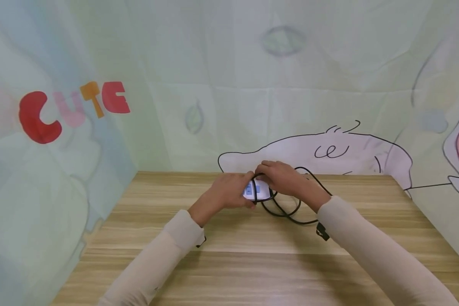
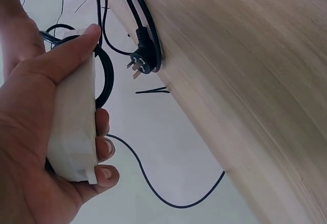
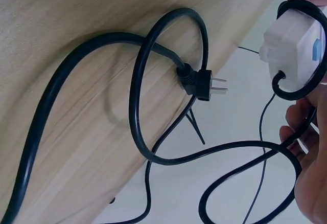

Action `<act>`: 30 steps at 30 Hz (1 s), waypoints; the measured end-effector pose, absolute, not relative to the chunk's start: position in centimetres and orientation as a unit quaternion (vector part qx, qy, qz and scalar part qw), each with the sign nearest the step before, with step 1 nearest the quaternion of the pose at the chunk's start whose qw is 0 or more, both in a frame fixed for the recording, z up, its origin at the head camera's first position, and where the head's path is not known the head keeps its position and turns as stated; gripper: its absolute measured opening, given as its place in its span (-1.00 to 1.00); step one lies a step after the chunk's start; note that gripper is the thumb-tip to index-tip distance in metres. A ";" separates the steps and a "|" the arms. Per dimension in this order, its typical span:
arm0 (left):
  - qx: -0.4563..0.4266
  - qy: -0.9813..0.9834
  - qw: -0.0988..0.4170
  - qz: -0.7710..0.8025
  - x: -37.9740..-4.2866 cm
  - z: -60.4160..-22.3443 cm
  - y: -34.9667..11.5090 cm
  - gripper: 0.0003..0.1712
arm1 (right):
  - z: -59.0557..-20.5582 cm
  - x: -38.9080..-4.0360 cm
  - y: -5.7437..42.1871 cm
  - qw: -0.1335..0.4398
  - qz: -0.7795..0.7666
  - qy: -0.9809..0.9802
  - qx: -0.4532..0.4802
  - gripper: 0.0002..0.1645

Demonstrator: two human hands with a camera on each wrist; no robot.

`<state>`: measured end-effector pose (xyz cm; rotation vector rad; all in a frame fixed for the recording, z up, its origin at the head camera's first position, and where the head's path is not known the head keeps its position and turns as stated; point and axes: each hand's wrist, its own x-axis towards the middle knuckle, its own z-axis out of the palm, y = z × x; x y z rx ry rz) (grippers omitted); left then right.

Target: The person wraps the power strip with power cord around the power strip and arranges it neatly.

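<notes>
A white power strip (image 1: 263, 191) with blue sockets is held above the far part of the table. My left hand (image 1: 231, 190) grips its body, thumb on one side and fingers curled round the other, as the left wrist view shows. A black cord (image 3: 135, 96) loops once round the strip near its cord end. My right hand (image 1: 284, 177) holds the cord at that end, fingers curled about it in the right wrist view. From there the cord hangs in loose loops, and its black plug (image 2: 144, 55) with metal prongs dangles free.
Under both hands lies a wood-grain tabletop (image 1: 229, 263). Behind it hangs a printed cloth backdrop (image 1: 168, 127) with cartoon outlines and coloured letters (image 1: 42, 119). Dark straps show at both wrists.
</notes>
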<state>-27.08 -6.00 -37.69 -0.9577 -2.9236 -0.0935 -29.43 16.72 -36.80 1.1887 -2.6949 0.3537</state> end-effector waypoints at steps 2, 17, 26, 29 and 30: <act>-0.311 -0.949 0.038 -0.026 -27.0 -37.6 -5.9 -0.10 | -36.9 -29.5 17.1 0.087 0.138 -0.903 0.397 -0.80; -0.317 -0.946 0.052 -0.031 -26.5 -37.1 -5.9 -0.06 | -37.1 -29.5 19.0 0.036 0.198 -0.889 0.412 -0.62; -0.278 -0.957 0.080 -0.006 -26.6 -37.2 -6.4 -0.07 | -35.8 -28.6 18.8 0.034 0.129 -0.920 0.367 -0.63; -0.270 -0.958 0.099 0.000 -26.4 -37.3 -6.3 -0.08 | -35.6 -28.3 18.6 0.042 0.124 -0.924 0.358 -0.64; -0.268 -0.957 0.107 0.002 -26.3 -37.4 -6.2 -0.08 | -35.6 -28.3 18.6 0.044 0.131 -0.924 0.357 -0.66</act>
